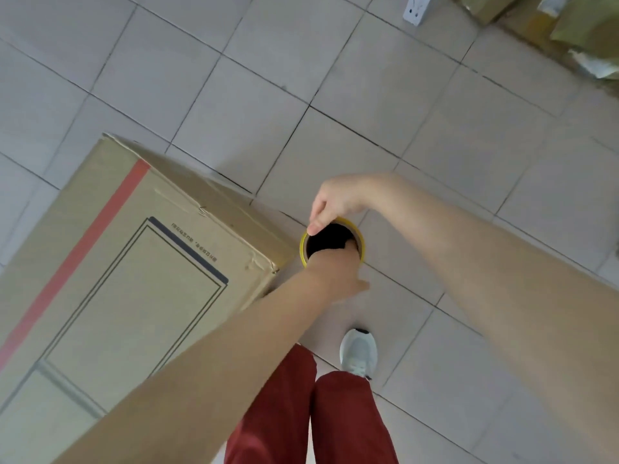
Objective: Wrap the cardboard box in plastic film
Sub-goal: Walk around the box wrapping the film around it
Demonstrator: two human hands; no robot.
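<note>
A tall cardboard box [134,262] with a red stripe and a printed frame stands on the tiled floor at the left. Right beside its near corner a roll of plastic film [303,251] stands on end, seen from above as a yellow rim around a dark core. My left hand [338,272] reaches into the core with its fingers hidden inside. My right hand [330,202] grips the far rim of the roll from above, thumb on the edge. I cannot see any film on the box.
My red trousers [311,413] and a light grey shoe [358,353] are below the hands. Packages wrapped in yellowish film [576,31] lie at the top right, with a white power strip [417,8] beside them. Grey floor tiles surround the box.
</note>
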